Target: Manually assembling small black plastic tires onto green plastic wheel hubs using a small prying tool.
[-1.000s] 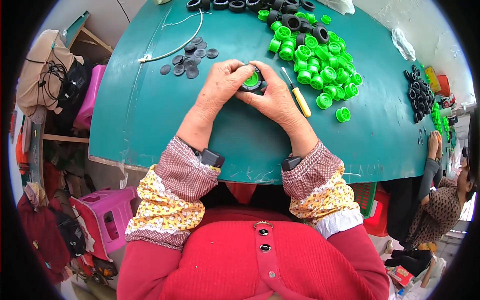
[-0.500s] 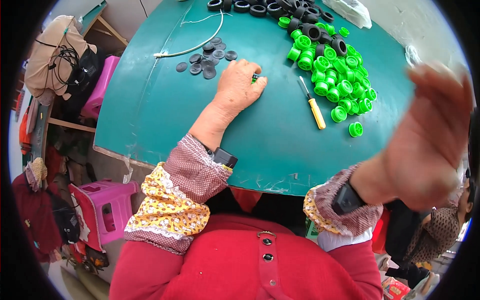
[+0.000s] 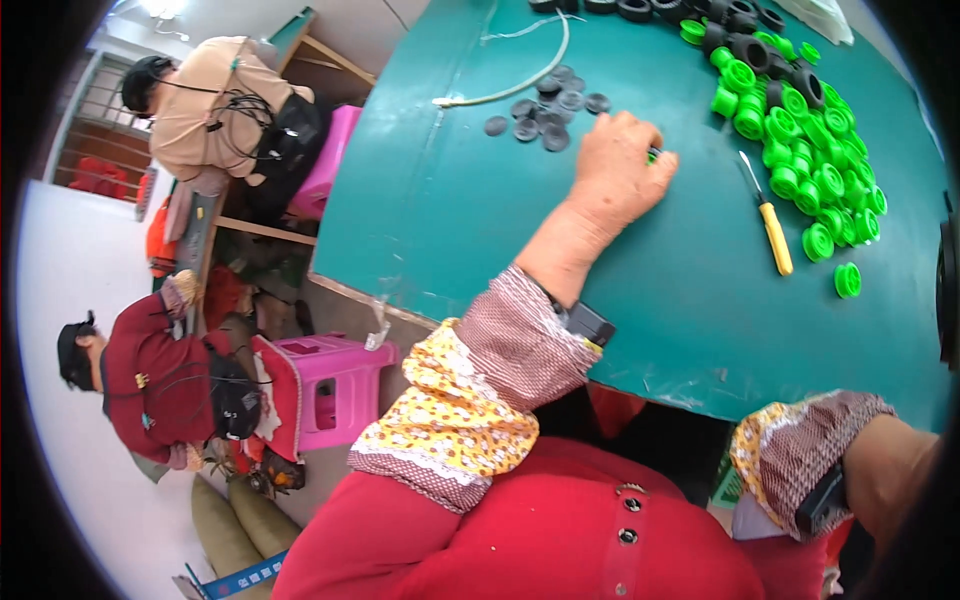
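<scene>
A blue strip near the lower left edge carries a line of white characters (small, and slanting upward to the right with the strip), set on its face where it crosses the long olive-green shapes. Their strokes are too small to make out with certainty, and no other lettering or number can be read.

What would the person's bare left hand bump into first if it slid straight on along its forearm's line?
Probably the leftmost loose green plastic wheel rim, or the black rubber tyre beside it; the left hand is curled, so its exact line is unclear.
</scene>
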`<state>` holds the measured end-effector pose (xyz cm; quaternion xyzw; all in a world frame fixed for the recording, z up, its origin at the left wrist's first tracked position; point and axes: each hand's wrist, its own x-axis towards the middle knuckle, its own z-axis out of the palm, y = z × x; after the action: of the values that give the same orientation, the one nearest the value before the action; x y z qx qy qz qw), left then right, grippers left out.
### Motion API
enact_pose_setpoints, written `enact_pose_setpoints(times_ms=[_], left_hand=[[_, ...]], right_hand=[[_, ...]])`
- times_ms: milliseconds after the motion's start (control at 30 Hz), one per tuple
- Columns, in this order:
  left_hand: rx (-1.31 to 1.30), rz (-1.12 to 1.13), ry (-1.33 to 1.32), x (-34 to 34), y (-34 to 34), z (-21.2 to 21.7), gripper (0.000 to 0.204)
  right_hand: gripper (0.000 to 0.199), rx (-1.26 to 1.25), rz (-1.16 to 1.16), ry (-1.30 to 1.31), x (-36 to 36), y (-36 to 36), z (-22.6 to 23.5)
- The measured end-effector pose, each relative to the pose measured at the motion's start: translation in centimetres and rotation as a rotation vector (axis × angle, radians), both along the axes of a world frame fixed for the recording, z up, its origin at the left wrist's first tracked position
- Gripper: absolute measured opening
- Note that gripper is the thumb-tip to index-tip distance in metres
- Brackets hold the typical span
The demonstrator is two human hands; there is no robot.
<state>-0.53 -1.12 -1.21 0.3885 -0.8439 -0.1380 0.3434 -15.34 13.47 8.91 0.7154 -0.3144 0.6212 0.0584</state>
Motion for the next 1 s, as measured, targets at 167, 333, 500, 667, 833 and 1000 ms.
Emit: enact_pose_setpoints(times_ms=[167, 333, 500, 667, 833, 1000], left_hand=[[0.006, 0.005, 0.004, 1.2, 0.0, 0.2, 0.021], [-0.008, -0.040, 0.043, 0.9, 0.3, -0.2, 0.018], [0.023, -0.078, 0.051, 1.4, 1.2, 0.2, 0.016], [-0.005, -0.035, -0.037, 0.7, 0.5, 1.4, 0.013], [0.066, -0.103, 0.026, 0.1, -0.5, 1.3, 0.015], [0.032, -0.040, -0.102, 0.5, 1.1, 1.3, 0.016]], right_hand=[[0.053, -0.009, -0.037, -0.088, 1.3, -1.0, -0.5], [0.052, -0.080, -0.140, -0.046, -0.9, -3.0, -0.3], [0.050, -0.163, -0.349, -0.021, -2.5, -4.1, 0.2], [0.048, -0.133, -0.507, -0.046, -5.2, -3.9, 0.2], [0.047, -0.035, -0.618, -0.157, -2.7, -3.0, 1.8], [0.045, -0.068, -0.673, 0.017, -7.9, -1.2, 0.8]])
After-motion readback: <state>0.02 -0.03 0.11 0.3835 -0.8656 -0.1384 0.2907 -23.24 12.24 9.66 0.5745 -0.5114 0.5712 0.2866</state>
